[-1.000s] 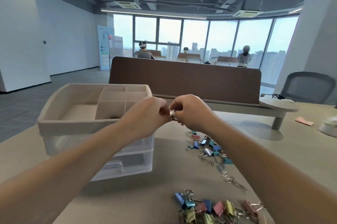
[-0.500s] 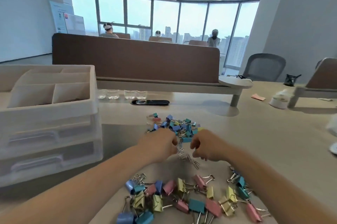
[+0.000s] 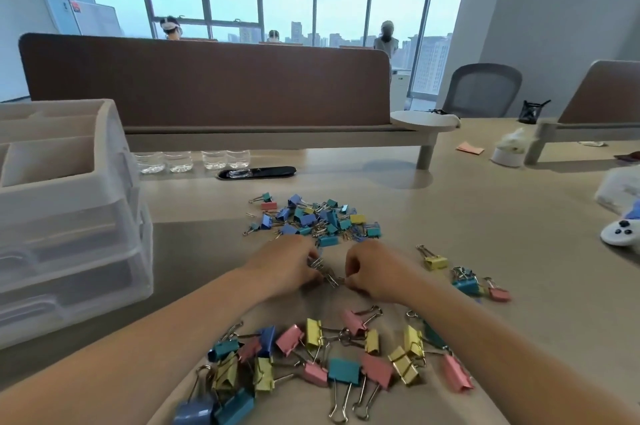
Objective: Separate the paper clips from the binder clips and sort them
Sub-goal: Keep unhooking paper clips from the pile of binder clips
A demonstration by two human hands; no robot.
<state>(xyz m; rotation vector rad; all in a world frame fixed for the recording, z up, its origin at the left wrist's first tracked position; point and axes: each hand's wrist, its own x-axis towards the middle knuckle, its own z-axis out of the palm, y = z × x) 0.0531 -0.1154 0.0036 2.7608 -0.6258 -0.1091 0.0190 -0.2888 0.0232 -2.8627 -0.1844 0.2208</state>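
The left hand (image 3: 287,269) and right hand (image 3: 377,272) lie near each other on the tabletop (image 3: 485,217), fingers curled. The left grips a tangled bunch of silver paper clips (image 3: 323,270) between the hands, and the right pinches its end. Binder clips (image 3: 344,371) form three groups: beyond the hands, nearer than them, and right of the right hand. They overlap too much to count.

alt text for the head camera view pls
A person's left hand and right hand pinch a tangle of paper clips at a table, between large binder clips nearby and a heap of small binder clips beyond. A drawer organiser stands left.
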